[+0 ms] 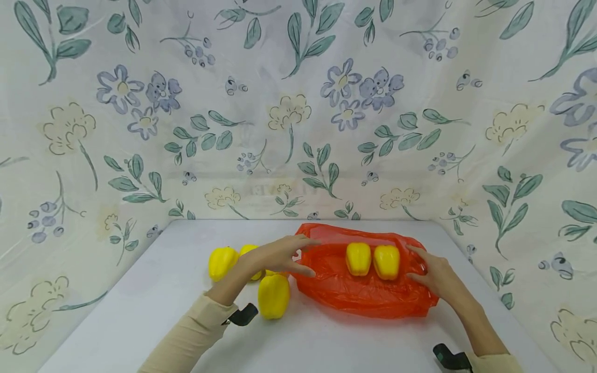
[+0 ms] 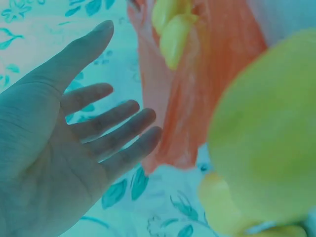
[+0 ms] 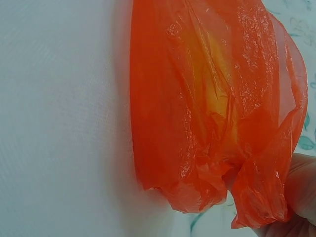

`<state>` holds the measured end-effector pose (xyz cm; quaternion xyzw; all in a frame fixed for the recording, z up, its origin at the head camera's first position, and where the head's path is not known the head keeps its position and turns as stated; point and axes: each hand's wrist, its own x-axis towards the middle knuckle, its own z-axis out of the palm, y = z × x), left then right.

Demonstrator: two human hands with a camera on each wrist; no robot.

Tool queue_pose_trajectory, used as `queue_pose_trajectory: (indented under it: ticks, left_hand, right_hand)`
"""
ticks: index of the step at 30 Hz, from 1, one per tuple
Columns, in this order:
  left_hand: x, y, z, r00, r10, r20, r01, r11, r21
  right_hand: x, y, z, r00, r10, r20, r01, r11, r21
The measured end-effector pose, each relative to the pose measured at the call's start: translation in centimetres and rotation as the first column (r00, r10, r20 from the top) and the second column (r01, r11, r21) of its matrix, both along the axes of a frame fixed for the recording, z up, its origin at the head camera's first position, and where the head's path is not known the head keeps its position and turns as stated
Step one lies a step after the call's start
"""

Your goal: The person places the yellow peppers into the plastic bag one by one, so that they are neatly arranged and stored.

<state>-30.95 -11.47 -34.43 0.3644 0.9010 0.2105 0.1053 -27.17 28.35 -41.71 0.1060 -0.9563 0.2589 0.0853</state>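
Observation:
A red plastic bag [image 1: 354, 300] lies on the table, its mouth spread. Two yellow bell peppers, one on the left [image 1: 358, 259] and one on the right [image 1: 386, 262], sit side by side in the opening. My left hand [image 1: 284, 254] hovers at the bag's left end, fingers spread, palm bare in the left wrist view. At the bag's right end, my right hand [image 1: 434, 272] has thumb and fingers extended beside the handle. The right wrist view shows that hand mostly hidden behind the crumpled plastic [image 3: 261, 192].
Several more yellow bell peppers lie left of the bag, among them a near one [image 1: 273, 296] and a far-left one [image 1: 223, 263], partly behind my left forearm. A white table [image 1: 154, 305] carries everything. Floral fabric [image 1: 289, 67] hangs behind and at both sides.

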Motion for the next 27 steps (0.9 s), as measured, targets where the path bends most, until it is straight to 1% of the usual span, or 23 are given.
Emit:
queue_pose_trajectory:
  ticks: [4,8,11,14,19,23,27]
  left_hand:
    - [1.4,-2.0,0.0,0.999,0.038,-0.012,-0.038,0.999,0.010]
    - [2.3,-3.9,-0.3,0.997,0.078,-0.030,-0.077,0.996,0.044]
    - [2.9,-5.1,-0.8,0.994,0.103,-0.026,-0.101,0.993,0.068]
    - [3.5,-6.2,-1.5,0.992,0.124,-0.025,-0.122,0.991,0.061]
    - [4.2,-7.7,-2.9,0.990,0.126,-0.058,-0.125,0.992,0.029]
    - [4.6,-8.5,-3.9,0.990,0.133,-0.051,-0.132,0.991,0.011]
    - [4.6,-8.8,-4.8,0.991,0.126,-0.054,-0.127,0.992,-0.007]
  right_hand:
    - [0.0,0.2,0.0,1.000,-0.001,-0.005,0.001,1.000,0.006]
    - [-0.1,0.2,0.0,1.000,0.002,-0.008,-0.002,1.000,0.004]
    - [0.0,0.1,0.0,1.000,0.002,-0.006,-0.002,1.000,0.003]
    - [0.0,0.0,-0.1,1.000,0.002,-0.002,-0.002,1.000,0.004]
    - [0.0,-0.1,0.0,1.000,0.000,0.005,0.000,1.000,0.001]
    - [0.0,-0.1,0.0,1.000,-0.001,0.020,0.001,1.000,-0.003]
    - [-0.1,0.0,0.1,1.000,0.004,0.018,-0.004,1.000,-0.004]
